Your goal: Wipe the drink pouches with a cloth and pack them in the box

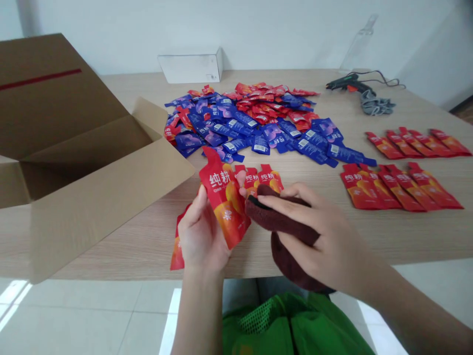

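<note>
Red pouch (226, 204) — "纯耕" in white

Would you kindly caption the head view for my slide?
Left hand holds a red-and-orange flat pouch; right hand grips a folded maroon cloth.

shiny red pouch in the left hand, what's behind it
Behind the shiny red pouch, fingertips of the left hand peek out, and flat red pouches lie beyond on the pale wooden table. Covered parts of fingers and table cannot be seen.

The table (121, 251) is carrying red pouches (436, 186), blue pouches (275, 136), an open carton (107, 202), a white box (190, 68) and perhaps a glue gun (343, 82).
</note>
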Action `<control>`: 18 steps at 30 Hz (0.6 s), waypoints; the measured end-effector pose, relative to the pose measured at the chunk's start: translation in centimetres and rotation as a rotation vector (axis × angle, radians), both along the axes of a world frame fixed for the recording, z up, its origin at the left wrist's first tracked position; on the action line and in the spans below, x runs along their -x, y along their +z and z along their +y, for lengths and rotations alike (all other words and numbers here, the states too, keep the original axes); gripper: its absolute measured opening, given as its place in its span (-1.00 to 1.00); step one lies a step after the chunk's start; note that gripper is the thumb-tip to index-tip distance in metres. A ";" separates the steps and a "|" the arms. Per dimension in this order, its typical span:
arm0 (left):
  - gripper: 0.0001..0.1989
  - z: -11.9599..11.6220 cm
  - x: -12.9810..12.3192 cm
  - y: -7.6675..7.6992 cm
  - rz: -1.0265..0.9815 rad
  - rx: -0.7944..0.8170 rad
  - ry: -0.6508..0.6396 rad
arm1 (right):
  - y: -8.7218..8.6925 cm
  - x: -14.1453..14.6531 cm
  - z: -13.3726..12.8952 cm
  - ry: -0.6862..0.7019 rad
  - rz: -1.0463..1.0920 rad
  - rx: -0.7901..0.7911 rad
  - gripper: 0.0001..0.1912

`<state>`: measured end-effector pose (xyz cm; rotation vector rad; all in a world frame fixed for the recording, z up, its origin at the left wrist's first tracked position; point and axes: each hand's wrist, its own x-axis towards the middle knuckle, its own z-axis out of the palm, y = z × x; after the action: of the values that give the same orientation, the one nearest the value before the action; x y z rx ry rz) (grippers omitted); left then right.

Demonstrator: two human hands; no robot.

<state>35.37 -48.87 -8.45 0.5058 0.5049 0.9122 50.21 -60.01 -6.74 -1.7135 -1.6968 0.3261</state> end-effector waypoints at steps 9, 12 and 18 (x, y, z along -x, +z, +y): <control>-0.89 -1.4 -1.5 -2.3 0.127 -0.230 0.078 | 3.6 -2.4 1.7 -0.171 -0.236 -0.260 -0.57; -0.83 -1.7 -1.4 -2.4 0.182 -0.310 0.041 | 3.8 -0.8 2.6 -0.122 -0.342 -0.293 -0.56; -0.77 -2.6 -0.1 -2.3 0.246 -0.308 0.023 | 3.3 0.9 4.6 -0.050 -0.542 -0.256 -0.57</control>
<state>35.44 -51.49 -10.80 0.9006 0.5964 0.9602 49.32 -55.44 -3.46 -1.7397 -1.9593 -0.4023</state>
